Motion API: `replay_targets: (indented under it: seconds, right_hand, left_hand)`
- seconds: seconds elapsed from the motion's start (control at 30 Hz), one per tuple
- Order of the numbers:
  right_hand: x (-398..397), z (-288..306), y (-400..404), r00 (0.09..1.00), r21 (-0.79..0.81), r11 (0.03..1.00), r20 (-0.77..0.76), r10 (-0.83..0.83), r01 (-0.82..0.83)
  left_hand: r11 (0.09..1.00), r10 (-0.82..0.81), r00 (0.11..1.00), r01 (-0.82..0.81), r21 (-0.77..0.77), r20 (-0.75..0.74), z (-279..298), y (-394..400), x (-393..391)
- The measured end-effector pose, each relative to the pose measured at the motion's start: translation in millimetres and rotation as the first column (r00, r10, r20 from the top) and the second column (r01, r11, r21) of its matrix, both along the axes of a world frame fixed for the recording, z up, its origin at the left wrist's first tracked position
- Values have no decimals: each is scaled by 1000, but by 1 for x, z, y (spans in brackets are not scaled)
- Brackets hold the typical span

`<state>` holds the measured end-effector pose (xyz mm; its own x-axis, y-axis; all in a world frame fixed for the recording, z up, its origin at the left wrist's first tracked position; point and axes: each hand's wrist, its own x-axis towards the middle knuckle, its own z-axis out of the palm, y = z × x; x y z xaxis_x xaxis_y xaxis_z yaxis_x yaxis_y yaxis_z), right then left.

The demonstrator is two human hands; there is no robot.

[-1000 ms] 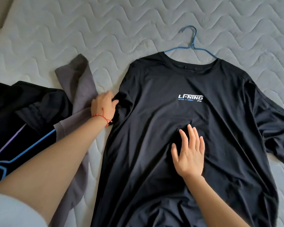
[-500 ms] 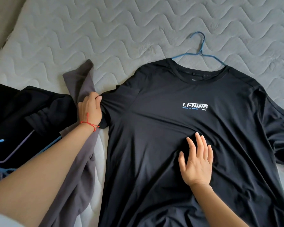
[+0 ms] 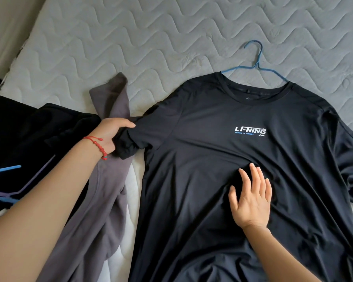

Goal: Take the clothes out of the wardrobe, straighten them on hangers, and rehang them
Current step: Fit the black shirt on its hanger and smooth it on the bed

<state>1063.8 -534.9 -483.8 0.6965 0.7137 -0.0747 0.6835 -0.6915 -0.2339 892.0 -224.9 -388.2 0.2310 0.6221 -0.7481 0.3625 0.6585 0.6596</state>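
A black T-shirt [image 3: 222, 159] with a white chest logo lies face up on the quilted grey mattress [image 3: 151, 47]. A blue wire hanger [image 3: 255, 62] sits inside its neck, the hook pointing away from me. My left hand [image 3: 110, 133], with a red cord at the wrist, grips the end of the shirt's left sleeve and holds it stretched out sideways. My right hand [image 3: 251, 196] presses flat on the shirt's middle, fingers straight. The shirt's other sleeve runs off the right edge.
A grey garment [image 3: 102, 190] lies crumpled along the shirt's left side, under my left forearm. Further left sits a pile of black clothes [image 3: 29, 143] with blue and purple hangers [image 3: 6, 180]. The mattress edge and a strip of floor show at the far left.
My left hand has pulled the sleeve outward to the left, so it now lies spread from the body. My right hand stays pressed on the shirt.
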Motion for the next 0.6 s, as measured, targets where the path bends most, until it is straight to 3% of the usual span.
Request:
replay_targets:
  seconds: [0.07,0.1,0.17,0.23,0.27,0.33,0.4,0.47,0.53,0.6]
  right_hand:
    - [0,0,0,1000,-3,1000,-4,-3,3]
    - [0,0,0,1000,-5,1000,-5,-3,3]
    - [0,1,0,1000,-9,1000,-1,1,-1]
    - [0,1,-1,1000,-10,1000,2,3,-3]
    - [0,1,-1,1000,-11,1000,3,2,-2]
    - [0,1,-1,1000,-14,1000,3,0,0]
    - [0,1,-1,1000,-15,1000,3,1,-1]
    - [0,1,0,1000,-15,1000,-1,4,-4]
    - [0,1,-1,1000,-13,1000,-9,2,-2]
    - [0,1,-2,1000,-10,1000,-6,2,-2]
  left_hand:
    - [991,88,996,-88,-103,-3,5,11,-7]
    - [991,121,991,-123,-43,-50,5,18,-11]
    - [950,186,966,-131,284,-177,1,31,-17]
    - [818,185,941,12,575,-283,-3,35,-20]
    - [761,176,925,90,642,-337,-5,34,-21]
    - [771,155,896,155,618,-417,-12,33,-25]
    - [884,91,884,140,446,-458,-15,34,-25]
    - [941,26,877,141,308,-480,-13,34,-25]
    - [933,-15,864,193,303,-503,-12,34,-24]
    - [880,68,847,197,431,-527,-13,31,-25]
